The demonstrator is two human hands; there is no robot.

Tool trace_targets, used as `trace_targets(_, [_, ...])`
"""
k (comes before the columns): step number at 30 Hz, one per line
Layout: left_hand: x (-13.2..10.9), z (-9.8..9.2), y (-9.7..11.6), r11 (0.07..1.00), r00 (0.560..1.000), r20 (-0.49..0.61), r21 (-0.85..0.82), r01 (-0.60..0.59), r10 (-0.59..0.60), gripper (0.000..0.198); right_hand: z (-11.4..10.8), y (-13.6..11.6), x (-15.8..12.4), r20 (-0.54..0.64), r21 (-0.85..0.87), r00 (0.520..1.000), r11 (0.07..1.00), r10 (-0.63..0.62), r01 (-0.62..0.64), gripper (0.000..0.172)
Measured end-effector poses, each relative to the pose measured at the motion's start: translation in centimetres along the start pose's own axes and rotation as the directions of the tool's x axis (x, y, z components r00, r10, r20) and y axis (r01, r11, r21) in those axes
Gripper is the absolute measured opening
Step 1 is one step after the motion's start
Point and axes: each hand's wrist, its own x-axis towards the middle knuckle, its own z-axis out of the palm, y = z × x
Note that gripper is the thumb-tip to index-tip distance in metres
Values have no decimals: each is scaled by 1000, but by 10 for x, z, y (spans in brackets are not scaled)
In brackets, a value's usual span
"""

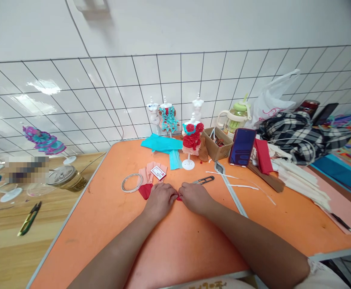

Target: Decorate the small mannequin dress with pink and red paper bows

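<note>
Between my fingertips at the middle of the orange table shows a small piece of red fabric [179, 198]. My left hand [162, 198] pinches its left side, and my right hand [195, 197] grips it from the right; most of it is hidden by the fingers. Just behind my left hand lie a folded red cloth [145, 191], pink fabric [152, 169] with a small white card [158, 173] on it, and a round hoop [131, 183]. Black thread snips [205, 180] rest behind my right hand. A mini dress form [191, 140] with red flowers stands beyond.
Turquoise fabric [162, 143], a box [218, 145], an upright phone [242, 147] and a green-lidded bottle [237, 115] stand along the back. White strips [243, 186] and cloth pieces [302, 180] lie right. On the wooden table left are a jar [65, 178] and green snips [30, 218].
</note>
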Motion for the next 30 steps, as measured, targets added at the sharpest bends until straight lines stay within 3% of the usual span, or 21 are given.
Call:
trace_targets(3, [0,-4,-2,995,988,-149,-99,25,-40,20,1,5,1,-83,236,994,971,69,-48,14])
trace_targets(5, [-1,-8,-2,977,958,-271,-211,41,-99,21,-2,10,0,-118,542,978,837,171,-81,13])
trace_targets(6, [-1,-10,-2,958,942,-309,-283,43,-134,22,-4,13,0,-75,708,974,699,212,-97,16])
trace_targets(8, [-2,-13,-1,878,931,-296,-477,48,-211,28,-9,17,-3,108,938,975,305,194,-165,21])
trace_targets(10, [-1,-12,1,709,948,-171,-701,75,-270,40,-12,18,-5,274,960,960,-74,62,-269,24])
trace_targets(11, [-1,-10,2,604,957,-82,-790,106,-277,44,-13,18,-6,314,929,949,-205,-3,-308,25])
trace_targets(13, [0,-5,4,426,961,52,-889,168,-270,43,-12,16,-6,346,862,934,-365,-84,-352,24])
trace_targets(15, [1,0,6,327,953,95,-925,191,-289,35,-9,15,-5,364,811,924,-447,-120,-377,21])
trace_targets(19, [0,5,11,239,936,123,-948,209,-330,30,-5,13,-3,384,771,914,-500,-129,-394,19])
trace_targets(24, [-1,7,14,200,944,128,-960,195,-305,31,-4,9,-4,385,814,920,-444,-70,-374,22])
trace_targets(27, [0,6,15,260,931,95,-946,195,-352,23,-2,7,-3,390,900,916,-250,92,-358,22])
trace_targets(30, [2,4,14,350,917,81,-908,229,-390,22,-2,8,-2,179,975,920,61,350,-213,23])
